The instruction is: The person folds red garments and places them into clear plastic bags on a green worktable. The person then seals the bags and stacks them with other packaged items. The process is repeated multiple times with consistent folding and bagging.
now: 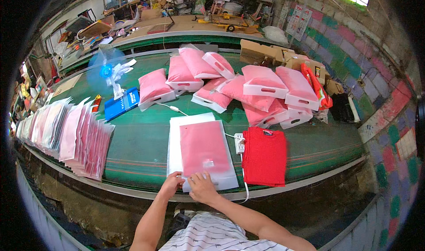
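Note:
A frosted plastic bag with something flat and pink inside lies at the table's front edge, over a white sheet or bag. My left hand is at the bag's near left corner, thumb and fingers pinched together on its edge. Beside it, my right hand rests on the near edge of the bag, its fingers extended and slightly apart. To the right lies a folded red knit garment. A white power strip touches its left side, and a white cord runs from it.
Several filled pink bags with handle holes are heaped across the back. Rows of frosted bags stand at the left, near a blue package and a blue fan. Cardboard boxes and an orange-red vest sit at back right.

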`<state>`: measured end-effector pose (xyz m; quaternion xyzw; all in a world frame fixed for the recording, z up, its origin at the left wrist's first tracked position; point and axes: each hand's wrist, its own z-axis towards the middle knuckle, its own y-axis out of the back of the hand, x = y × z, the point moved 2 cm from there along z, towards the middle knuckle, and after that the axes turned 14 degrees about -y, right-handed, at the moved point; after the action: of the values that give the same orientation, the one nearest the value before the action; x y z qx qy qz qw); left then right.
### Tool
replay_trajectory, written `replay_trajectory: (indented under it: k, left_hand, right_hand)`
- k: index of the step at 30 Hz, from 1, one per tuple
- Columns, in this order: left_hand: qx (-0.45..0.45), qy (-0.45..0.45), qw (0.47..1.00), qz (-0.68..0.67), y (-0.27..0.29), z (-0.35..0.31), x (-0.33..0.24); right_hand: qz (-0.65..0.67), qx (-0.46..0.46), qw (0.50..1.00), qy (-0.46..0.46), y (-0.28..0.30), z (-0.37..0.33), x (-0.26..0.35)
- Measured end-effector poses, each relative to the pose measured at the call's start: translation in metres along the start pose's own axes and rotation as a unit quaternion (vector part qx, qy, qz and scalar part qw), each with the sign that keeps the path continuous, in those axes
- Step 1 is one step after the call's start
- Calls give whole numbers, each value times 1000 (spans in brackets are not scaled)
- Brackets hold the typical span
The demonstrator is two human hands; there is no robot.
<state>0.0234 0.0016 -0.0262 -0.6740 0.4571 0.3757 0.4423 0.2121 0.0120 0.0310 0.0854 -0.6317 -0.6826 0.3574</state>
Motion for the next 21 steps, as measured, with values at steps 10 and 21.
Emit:
replay_trajectory:
  k: [10, 21]
  left_hand:
    - [3, -12, 1000, 16, -6, -1, 3]
    - [-29, -22, 997, 71, -19, -14, -34]
  right_hand:
    - [-24, -118, 988, 98, -19, 11, -4]
    - [8, -124, 989, 86, 16, -3, -56]
